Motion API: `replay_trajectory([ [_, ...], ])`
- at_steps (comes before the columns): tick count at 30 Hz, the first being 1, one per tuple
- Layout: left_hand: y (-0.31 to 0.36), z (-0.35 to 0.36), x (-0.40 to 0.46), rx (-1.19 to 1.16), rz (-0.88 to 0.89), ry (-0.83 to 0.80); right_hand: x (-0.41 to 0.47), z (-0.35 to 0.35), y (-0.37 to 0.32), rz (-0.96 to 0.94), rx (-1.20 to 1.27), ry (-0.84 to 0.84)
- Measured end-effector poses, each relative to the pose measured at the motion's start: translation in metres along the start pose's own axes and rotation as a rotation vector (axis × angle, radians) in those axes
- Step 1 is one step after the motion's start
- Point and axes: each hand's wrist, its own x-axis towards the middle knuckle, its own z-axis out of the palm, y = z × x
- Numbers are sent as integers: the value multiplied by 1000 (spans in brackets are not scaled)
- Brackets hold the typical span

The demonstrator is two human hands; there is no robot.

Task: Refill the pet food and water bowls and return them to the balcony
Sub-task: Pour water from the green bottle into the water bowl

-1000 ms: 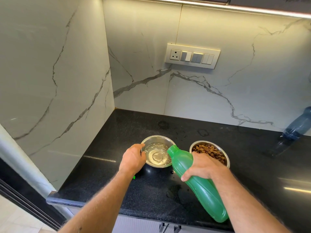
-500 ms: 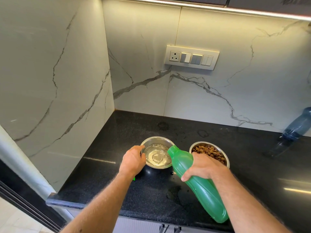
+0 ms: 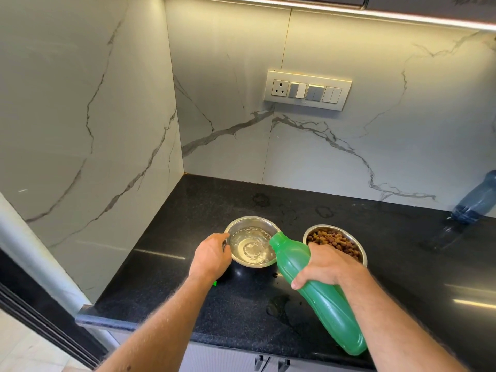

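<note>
A steel water bowl [image 3: 243, 222] stands on the black counter [image 3: 166, 267], part full of rippling water. My left hand [image 3: 212, 257] grips its left rim. My right hand [image 3: 326, 265] is wrapped round a green plastic bottle [image 3: 327, 307], tilted with its open mouth over the bowl's right edge, and water runs from it into the bowl. Just to the right stands a second steel bowl [image 3: 361, 251] filled with brown pet kibble.
A blue bottle [image 3: 475, 202] leans against the marble wall at the far right. A switch panel [image 3: 307, 90] is on the back wall. Wet patches lie on the counter near its front edge. Marble walls close the corner at left and behind.
The water in the bowl has risen a little while the green bottle stays tilted over it. Both hands keep their places.
</note>
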Motion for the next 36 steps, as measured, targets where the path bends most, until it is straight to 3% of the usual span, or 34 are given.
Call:
replay_trajectory([
  [36,-8,7,-2,-17,-14,-3,-5,1,2,6,43,-13],
])
